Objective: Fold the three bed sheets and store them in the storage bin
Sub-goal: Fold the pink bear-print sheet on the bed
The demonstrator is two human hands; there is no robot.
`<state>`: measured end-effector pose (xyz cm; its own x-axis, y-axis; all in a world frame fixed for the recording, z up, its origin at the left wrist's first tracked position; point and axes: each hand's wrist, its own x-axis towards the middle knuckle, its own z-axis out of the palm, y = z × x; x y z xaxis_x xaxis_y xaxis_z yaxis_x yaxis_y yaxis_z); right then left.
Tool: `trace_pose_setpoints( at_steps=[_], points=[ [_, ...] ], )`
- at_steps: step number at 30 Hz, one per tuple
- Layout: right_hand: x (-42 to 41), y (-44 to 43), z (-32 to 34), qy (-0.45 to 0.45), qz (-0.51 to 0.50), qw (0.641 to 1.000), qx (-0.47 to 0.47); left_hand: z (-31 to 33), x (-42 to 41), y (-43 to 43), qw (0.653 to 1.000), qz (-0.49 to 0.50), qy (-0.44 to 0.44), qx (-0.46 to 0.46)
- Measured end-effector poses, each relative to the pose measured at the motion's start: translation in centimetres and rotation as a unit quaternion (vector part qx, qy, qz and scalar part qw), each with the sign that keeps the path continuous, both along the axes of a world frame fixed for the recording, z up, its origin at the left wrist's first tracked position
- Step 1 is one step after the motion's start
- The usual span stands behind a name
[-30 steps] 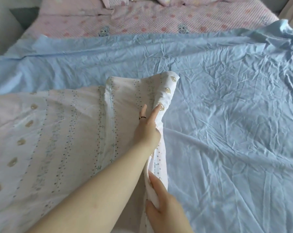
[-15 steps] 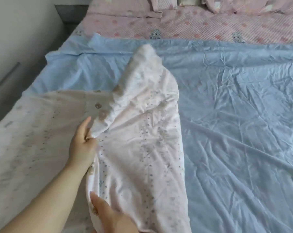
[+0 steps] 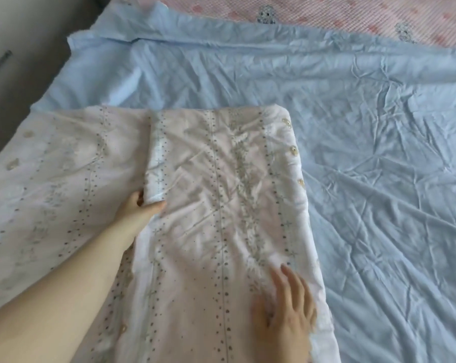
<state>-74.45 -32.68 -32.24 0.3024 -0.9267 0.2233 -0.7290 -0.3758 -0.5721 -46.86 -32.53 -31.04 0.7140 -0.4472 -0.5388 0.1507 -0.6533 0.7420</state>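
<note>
Soft, light and limp, the patterned sheet (image 3: 216,205) suits edge grips: my left hand (image 3: 140,210) pinches its folded edge, my right hand (image 3: 284,310) lies spread flat on it.

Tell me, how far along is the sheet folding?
Early. Done: the white sheet has one flap laid over itself. In hand: the left hand grips that flap's edge while the right hand presses it flat. Left: more folds here, the blue sheet lies spread and unfolded, a pink sheet shows beyond it, and no bin is in view.
</note>
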Motion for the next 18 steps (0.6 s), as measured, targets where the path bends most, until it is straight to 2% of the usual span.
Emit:
trace_pose_setpoints(
  at_steps=[1,3,5,7,10,14,18],
  points=[
    [-0.2,-1.1,0.0,0.051,-0.065,0.996,0.039,0.0,0.0,-0.5,1.0,-0.005,0.004,-0.003],
    [-0.2,-1.5,0.4,0.075,-0.119,0.978,0.153,0.2,0.3,-1.6,1.0,0.007,0.001,-0.015],
    [-0.5,-1.7,1.3,0.093,-0.125,0.959,0.235,1.1,0.5,-2.8,0.998,-0.003,-0.058,-0.033],
    [-1.1,-2.6,1.7,0.089,-0.12,0.953,0.263,2.2,0.7,-4.1,0.989,-0.03,-0.126,-0.075],
    [-1.8,-3.5,2.2,0.063,-0.14,0.942,0.3,2.2,1.3,-3.6,0.987,-0.011,-0.143,-0.069],
    [-4.0,-4.7,2.4,-0.046,-0.174,0.91,0.373,0.0,0.1,1.0,0.999,-0.018,-0.038,0.009],
    [-6.8,-5.4,2.2,-0.107,-0.193,0.88,0.419,1.0,-3.0,6.2,0.991,-0.003,0.133,-0.017]
  ],
)
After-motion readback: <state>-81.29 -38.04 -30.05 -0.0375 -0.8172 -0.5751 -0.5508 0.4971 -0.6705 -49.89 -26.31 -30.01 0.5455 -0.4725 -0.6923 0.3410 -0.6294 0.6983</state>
